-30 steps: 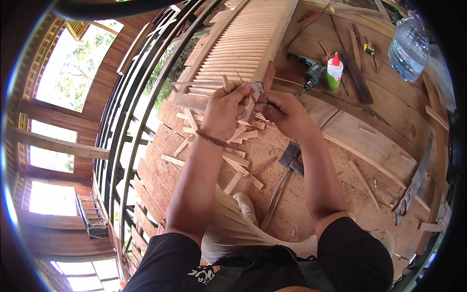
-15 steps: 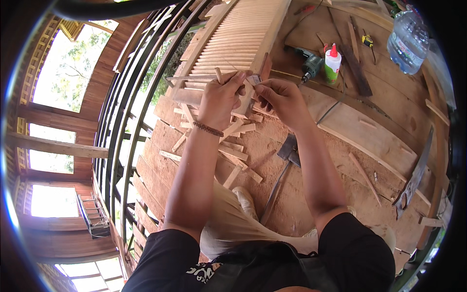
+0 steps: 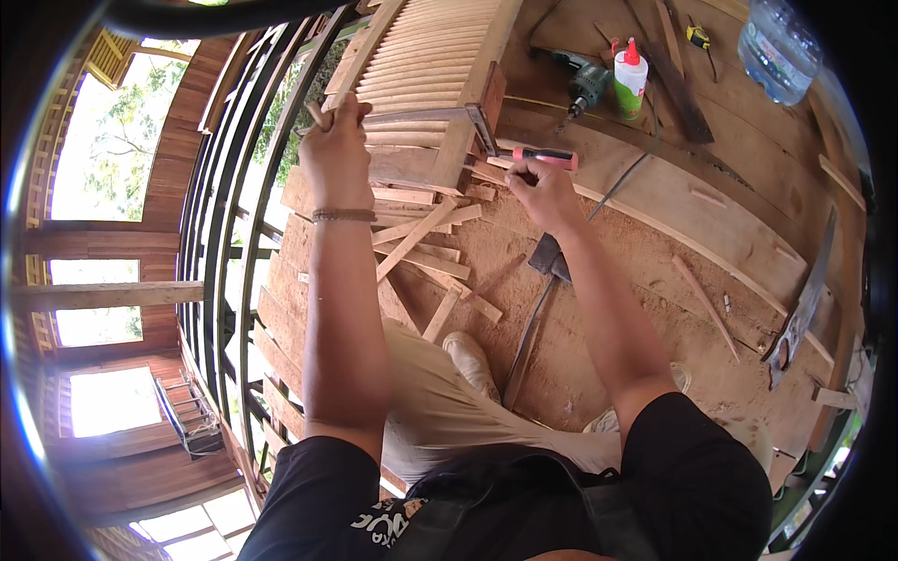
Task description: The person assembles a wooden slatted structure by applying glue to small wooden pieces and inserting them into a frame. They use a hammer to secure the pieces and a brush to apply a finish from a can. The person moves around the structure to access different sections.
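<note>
Gripping slat end [image 3: 323, 112] in closed left hand [image 3: 335, 154] | right hand [image 3: 543, 192] clenching chisel [image 3: 535, 155] at shutter frame [image 3: 472, 103] | risk: blade slipping, splitting wood.

I sit on a dusty plank floor [image 3: 655, 309]. On it lie loose wooden slats [image 3: 426, 252], a louvred shutter [image 3: 421, 65], a hatchet [image 3: 547, 271], a green drill [image 3: 587, 86], a glue bottle [image 3: 630, 79], a clear water bottle [image 3: 776, 42] and a handsaw [image 3: 804, 299].
</note>
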A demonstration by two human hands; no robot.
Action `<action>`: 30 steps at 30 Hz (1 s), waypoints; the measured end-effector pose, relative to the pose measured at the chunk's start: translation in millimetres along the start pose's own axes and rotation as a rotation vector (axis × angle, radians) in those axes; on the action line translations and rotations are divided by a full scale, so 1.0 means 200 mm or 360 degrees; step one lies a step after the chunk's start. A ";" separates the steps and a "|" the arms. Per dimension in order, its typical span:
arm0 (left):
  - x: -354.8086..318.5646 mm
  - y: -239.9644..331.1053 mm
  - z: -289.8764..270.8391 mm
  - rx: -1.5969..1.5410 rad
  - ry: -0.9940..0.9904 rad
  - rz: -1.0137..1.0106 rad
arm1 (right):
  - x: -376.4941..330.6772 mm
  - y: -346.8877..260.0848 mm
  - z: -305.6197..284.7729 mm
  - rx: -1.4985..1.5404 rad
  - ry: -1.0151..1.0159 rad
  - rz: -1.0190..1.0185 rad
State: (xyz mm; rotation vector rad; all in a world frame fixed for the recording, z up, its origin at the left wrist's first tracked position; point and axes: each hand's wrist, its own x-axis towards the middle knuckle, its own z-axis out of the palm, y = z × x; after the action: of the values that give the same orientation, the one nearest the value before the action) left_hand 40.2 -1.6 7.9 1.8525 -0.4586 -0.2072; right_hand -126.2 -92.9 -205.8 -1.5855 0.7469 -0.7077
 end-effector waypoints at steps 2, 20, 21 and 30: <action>-0.03 0.02 -0.02 -0.0119 -0.0020 -0.0015 | -0.05 0.08 0.05 -0.0087 0.0002 -0.0007; -0.06 0.03 0.02 -0.0174 -0.0163 0.0017 | -0.05 0.15 0.12 -0.0138 0.0079 -0.0093; -0.06 0.03 0.02 -0.0180 -0.0164 0.0017 | -0.05 0.14 0.11 -0.0162 0.0057 -0.0086; -0.07 0.03 0.02 -0.0123 -0.0177 0.0017 | 0.00 0.14 0.20 -0.0160 0.0024 -0.0142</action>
State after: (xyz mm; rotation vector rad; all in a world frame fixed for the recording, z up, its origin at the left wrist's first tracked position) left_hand 25.2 -1.9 10.3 1.7685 -0.5300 -0.3174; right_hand -96.1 -71.9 -239.1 -1.7152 0.7358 -0.7577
